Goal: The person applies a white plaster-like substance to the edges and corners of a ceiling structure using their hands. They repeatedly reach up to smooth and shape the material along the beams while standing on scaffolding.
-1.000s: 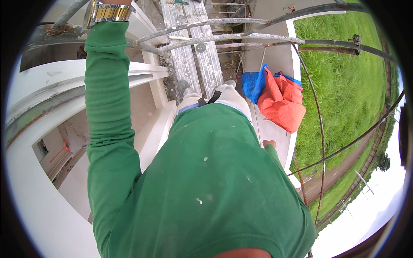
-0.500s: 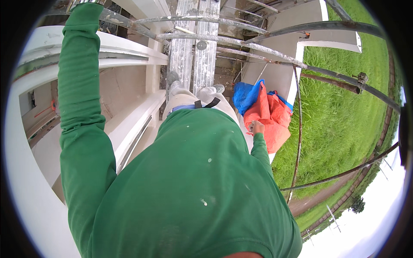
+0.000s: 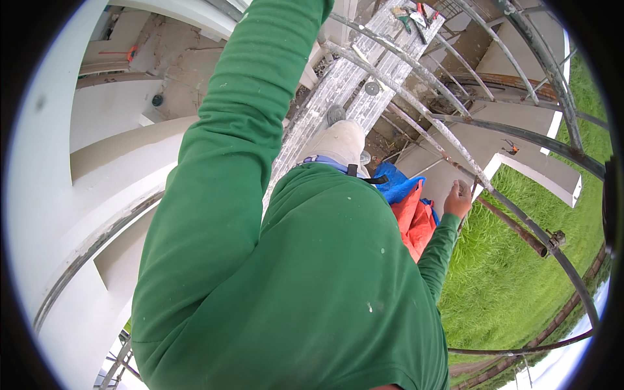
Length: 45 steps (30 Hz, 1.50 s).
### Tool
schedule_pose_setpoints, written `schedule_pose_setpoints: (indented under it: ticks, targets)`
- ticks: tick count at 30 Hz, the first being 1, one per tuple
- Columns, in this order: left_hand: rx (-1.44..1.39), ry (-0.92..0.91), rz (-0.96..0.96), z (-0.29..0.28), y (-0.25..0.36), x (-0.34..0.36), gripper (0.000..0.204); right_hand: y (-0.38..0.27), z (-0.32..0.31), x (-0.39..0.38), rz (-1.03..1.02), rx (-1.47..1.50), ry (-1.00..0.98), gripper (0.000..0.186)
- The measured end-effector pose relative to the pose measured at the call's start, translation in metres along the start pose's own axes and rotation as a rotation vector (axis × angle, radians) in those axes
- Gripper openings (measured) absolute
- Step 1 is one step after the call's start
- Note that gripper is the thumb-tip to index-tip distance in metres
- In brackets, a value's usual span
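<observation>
My left arm, in a green sleeve [image 3: 237, 110], stretches up past the top edge, so my left hand is out of sight. Out to the right of my body is my right hand [image 3: 458, 199], its fingers curled in and nothing visible in them. It is close to a paint-spattered scaffold pipe [image 3: 448, 140] but does not grip it. Just left of that hand hang a red sheet [image 3: 414, 224] and a blue sheet [image 3: 394, 186], partly hidden by my shirt. Under my feet run white-stained metal planks [image 3: 318, 107].
Several hand tools [image 3: 416, 19], some with red or green handles, lie at the planks' far end. Scaffold pipes cross ahead and to the right. A pale wall ledge [image 3: 123, 214] borders my left. Green grass [image 3: 513, 260] lies below on the right.
My view has turned, and the planks now slant toward the upper right. My left arm has swung inward and its hand has left view. My right hand has moved off the red sheet, outward and forward.
</observation>
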<state>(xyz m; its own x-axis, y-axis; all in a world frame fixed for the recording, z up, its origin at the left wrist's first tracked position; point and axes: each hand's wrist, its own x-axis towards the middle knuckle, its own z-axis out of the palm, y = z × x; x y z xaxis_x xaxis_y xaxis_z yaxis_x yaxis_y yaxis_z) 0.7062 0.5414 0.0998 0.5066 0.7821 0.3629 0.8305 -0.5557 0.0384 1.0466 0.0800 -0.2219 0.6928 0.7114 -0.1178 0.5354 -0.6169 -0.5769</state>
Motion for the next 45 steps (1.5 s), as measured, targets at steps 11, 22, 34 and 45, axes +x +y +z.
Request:
schedule_pose_setpoints:
  ticks: [11, 22, 34, 45]
  targets:
    - [-0.360, 0.658, 0.107, 0.042, -0.023, -0.011, 0.030, -0.180, -0.134, 0.053, -0.245, 0.279, 0.250, 0.046]
    - [-0.213, 0.691, 0.170, 0.059, -0.032, -0.004, 0.021, -0.264, -0.148, 0.091, -0.531, 0.314, 0.455, 0.067]
    - [-0.332, 0.505, 0.132, 0.048, -0.028, -0.004, 0.028, -0.226, -0.074, 0.171, -0.361, 0.804, 0.311, 0.028]
    - [-0.538, 0.251, 0.149, 0.005, -0.030, -0.010, 0.020, -0.238, -0.057, 0.177, -0.573, 0.734, 0.491, 0.026]
